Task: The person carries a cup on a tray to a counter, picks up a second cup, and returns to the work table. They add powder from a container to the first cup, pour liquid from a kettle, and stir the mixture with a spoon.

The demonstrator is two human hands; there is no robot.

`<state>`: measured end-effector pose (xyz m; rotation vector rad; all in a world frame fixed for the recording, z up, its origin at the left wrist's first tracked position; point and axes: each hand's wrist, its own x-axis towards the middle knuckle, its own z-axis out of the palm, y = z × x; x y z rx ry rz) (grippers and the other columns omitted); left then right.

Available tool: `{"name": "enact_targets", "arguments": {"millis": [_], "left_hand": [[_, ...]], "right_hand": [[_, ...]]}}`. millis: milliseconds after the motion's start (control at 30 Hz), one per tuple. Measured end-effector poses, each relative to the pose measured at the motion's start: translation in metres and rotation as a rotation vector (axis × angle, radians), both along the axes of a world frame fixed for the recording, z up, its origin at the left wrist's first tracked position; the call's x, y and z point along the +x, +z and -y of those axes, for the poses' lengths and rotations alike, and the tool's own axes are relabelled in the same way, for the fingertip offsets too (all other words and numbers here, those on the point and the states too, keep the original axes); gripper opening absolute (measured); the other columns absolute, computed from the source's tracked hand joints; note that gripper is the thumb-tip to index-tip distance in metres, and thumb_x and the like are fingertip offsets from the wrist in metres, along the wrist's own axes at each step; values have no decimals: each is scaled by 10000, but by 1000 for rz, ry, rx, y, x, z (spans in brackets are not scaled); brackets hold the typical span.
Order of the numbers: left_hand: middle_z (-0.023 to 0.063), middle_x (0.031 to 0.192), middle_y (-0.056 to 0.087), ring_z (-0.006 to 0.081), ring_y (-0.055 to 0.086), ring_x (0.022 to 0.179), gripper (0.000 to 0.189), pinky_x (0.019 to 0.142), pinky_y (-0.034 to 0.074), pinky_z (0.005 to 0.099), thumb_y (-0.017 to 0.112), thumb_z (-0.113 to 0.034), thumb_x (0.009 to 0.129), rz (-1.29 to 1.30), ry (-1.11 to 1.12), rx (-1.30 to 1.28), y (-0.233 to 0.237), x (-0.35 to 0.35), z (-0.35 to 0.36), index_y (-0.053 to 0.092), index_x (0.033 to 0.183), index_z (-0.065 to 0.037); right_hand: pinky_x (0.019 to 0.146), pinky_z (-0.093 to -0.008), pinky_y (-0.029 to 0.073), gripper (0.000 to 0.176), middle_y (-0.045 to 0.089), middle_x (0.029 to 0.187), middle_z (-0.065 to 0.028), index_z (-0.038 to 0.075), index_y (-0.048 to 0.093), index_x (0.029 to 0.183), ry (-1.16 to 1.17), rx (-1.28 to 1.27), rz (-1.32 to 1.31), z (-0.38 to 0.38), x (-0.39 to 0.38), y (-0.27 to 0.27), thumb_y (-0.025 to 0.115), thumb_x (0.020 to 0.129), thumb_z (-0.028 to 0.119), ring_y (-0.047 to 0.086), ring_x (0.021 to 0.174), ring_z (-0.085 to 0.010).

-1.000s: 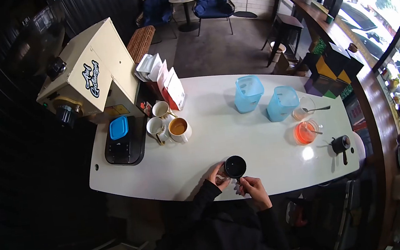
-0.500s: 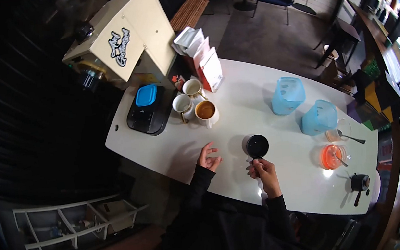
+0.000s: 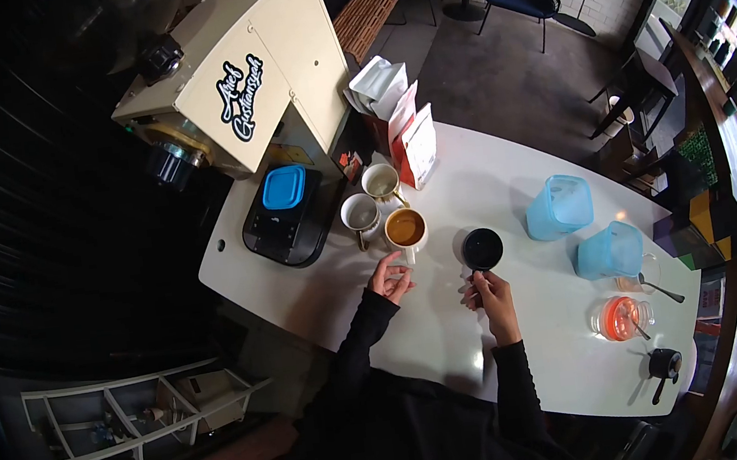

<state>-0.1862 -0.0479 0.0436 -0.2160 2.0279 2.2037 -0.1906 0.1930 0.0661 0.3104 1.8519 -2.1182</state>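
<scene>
Holds a black cup (image 3: 482, 249) in the right hand (image 3: 493, 298), with fingers closed round its handle, over the middle of the white table (image 3: 439, 333); has the left hand (image 3: 390, 280) at the handle of a mug of brown coffee (image 3: 405, 228), with fingers loosely curled and parted, too close to tell whether touching; has two pale mugs (image 3: 360, 214) just beside that one, then two translucent blue containers (image 3: 559, 206) to the right and a red-orange jar (image 3: 620, 318) in front of them.

Black cup (image 3: 482, 249), mouth up, near white mug (image 3: 421, 241) of brown liquid (image 3: 404, 227)
</scene>
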Motion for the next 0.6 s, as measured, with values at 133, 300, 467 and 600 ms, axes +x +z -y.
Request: {"name": "enact_targets", "arguments": {"millis": [133,300,467,600], "left_hand": [[143,1156,568,181,674,879,497,814,569,308,574,-47,938,5,-36,25,-13,-5,2,361,1387,-65],[142,1166,560,186,675,899,484,825,564,302,563,-15,933,-70,-66,75,-15,-4,9,379,1379,-58],[114,1071,583,161,667,843,404,787,560,288,566,-26,934,-64,-4,112,-16,3,24,449,1320,-34],[72,924,592,123,630,735,268,695,548,261,588,-53,925,-81,120,116,-17,4,43,518,1183,-32]], "right_hand": [[497,-223,440,364,585,702,-45,-11,606,967,9,43,-10,17,-26,3,515,994,340,557,532,-101],[487,-228,438,367,564,693,-40,-6,586,965,36,79,-30,38,-53,-1,489,1004,347,550,522,-101],[484,-236,429,372,497,644,-12,4,555,955,96,125,-94,47,-72,-16,439,1019,352,512,503,-101],[483,-244,423,382,492,625,-10,9,540,945,145,189,-130,54,-86,-9,400,1031,354,504,500,-100]]}}
